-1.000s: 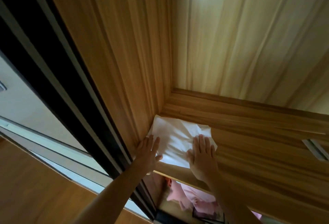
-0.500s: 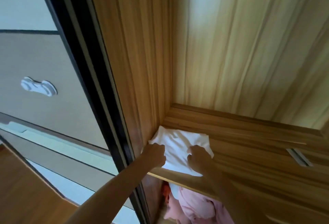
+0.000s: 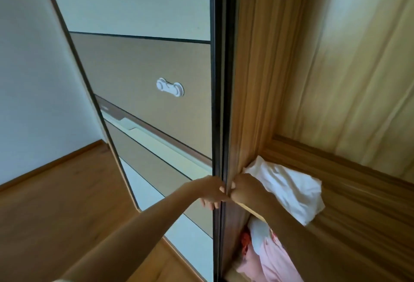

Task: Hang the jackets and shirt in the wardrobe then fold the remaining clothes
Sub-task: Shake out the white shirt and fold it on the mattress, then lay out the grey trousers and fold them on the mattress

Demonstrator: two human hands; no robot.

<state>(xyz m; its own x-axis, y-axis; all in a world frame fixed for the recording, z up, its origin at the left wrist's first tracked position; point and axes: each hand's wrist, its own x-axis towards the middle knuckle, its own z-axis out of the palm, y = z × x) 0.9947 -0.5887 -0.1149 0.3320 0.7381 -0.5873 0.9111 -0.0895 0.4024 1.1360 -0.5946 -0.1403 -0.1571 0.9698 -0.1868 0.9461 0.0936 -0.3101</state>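
A folded white garment [image 3: 291,192] lies in the left corner of the wooden wardrobe shelf [image 3: 363,210], with neither hand on it. My left hand [image 3: 212,194] curls its fingers around the dark edge of the sliding door [image 3: 218,125] from the outside. My right hand [image 3: 244,188] is closed into a fist against the same edge from the wardrobe side, its thumb and fingertips pressed on the frame. Pink clothes [image 3: 275,259] hang below the shelf, partly hidden by my right forearm.
The sliding door panel [image 3: 145,80] in beige and pale bands carries a white latch [image 3: 170,87]. The wardrobe's wooden side wall [image 3: 253,80] and back wall [image 3: 358,69] rise above the shelf. Wooden floor [image 3: 56,203] and a white wall [image 3: 26,80] lie at left.
Both hands left the white garment and moved left to the sliding door's edge, closing on it. The view swung left, showing more of the door and floor.
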